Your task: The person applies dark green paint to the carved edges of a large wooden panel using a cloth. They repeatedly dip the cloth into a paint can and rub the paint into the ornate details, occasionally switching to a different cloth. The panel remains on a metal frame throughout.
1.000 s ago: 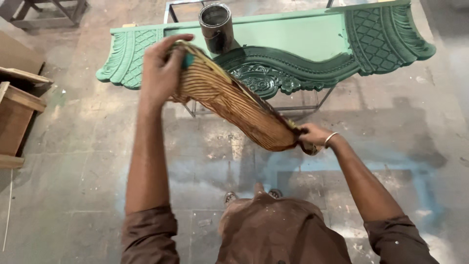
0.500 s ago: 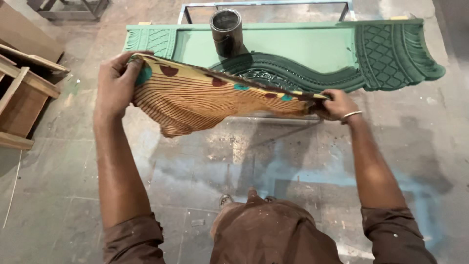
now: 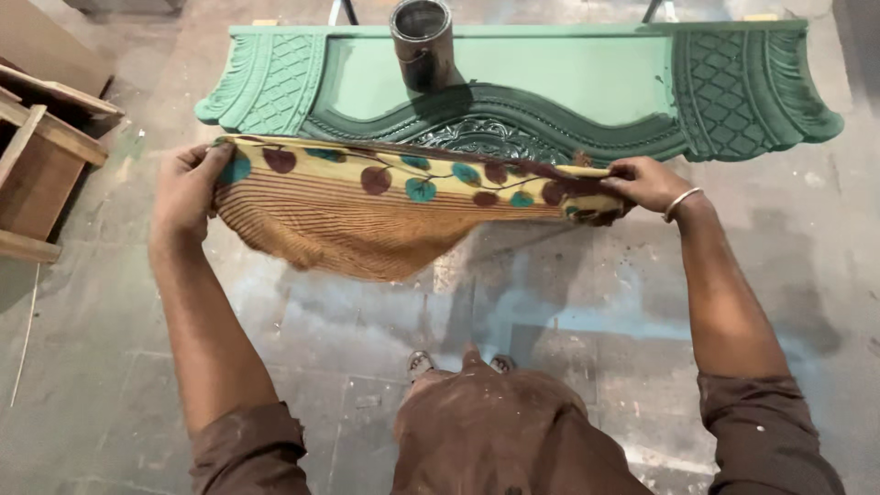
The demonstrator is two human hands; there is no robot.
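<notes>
Stretching between the two hands, a yellow-and-brown patterned cloth (image 3: 385, 206) is held taut along its upper edge in front of the body. The left hand (image 3: 188, 188) is closed on the cloth's left end, fingers curled over the top edge and knuckles turned toward the camera, with the forearm extended straight out from a rolled brown sleeve (image 3: 247, 454). The right hand (image 3: 646, 181) is pinched on the bunched right end, the wrist slightly bent and ringed by a thin silver metal bangle (image 3: 683, 202); that arm is reached out just as far, so both are spread wide.

The cloth is soft and thin. Its upper band is pale yellow, printed with round teal and maroon leaves on a dark stem, while the lower part is finely striped in brown and orange and sags in a rounded belly below the held edge.

Just beyond the cloth a green-painted carved wooden panel (image 3: 733, 87) is seen, with a flat pale centre, a wavy moulded lower border, lattice carving and fluted scrolled ends. A dark cylindrical metal tin (image 3: 422, 41) stands upright on it. A bare wooden frame (image 3: 37, 170) lies at the left on the paint-stained concrete floor (image 3: 550, 302).
</notes>
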